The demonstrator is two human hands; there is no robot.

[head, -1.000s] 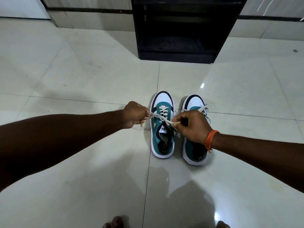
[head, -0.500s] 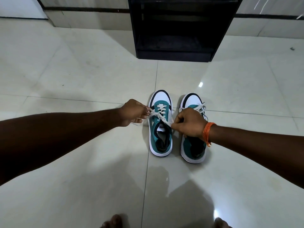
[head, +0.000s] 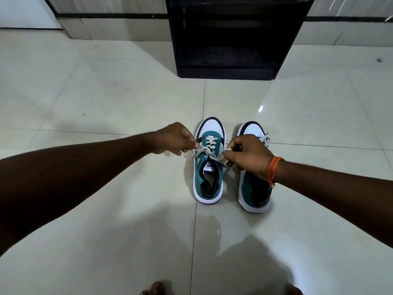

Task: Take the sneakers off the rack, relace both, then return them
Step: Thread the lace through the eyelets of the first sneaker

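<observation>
Two teal-and-white sneakers stand side by side on the tiled floor, toes pointing away from me. The left sneaker [head: 208, 173] has its white lace [head: 207, 153] crossed over the tongue. My left hand [head: 175, 138] pinches one end of that lace, left of the shoe. My right hand [head: 247, 155], with an orange thread on the wrist, grips the other end and covers the middle of the right sneaker [head: 255, 192]. The right sneaker's own lace shows loose near its toe.
A black shoe rack [head: 229, 37] stands against the wall straight ahead, its lower shelves dark and bare. Glossy pale floor tiles [head: 102, 99] stretch on all sides. My toes show at the bottom edge.
Both hands have pulled the lace ends outward and lower, so the crossing sits tighter on the left sneaker's tongue. The sneakers have stayed in place.
</observation>
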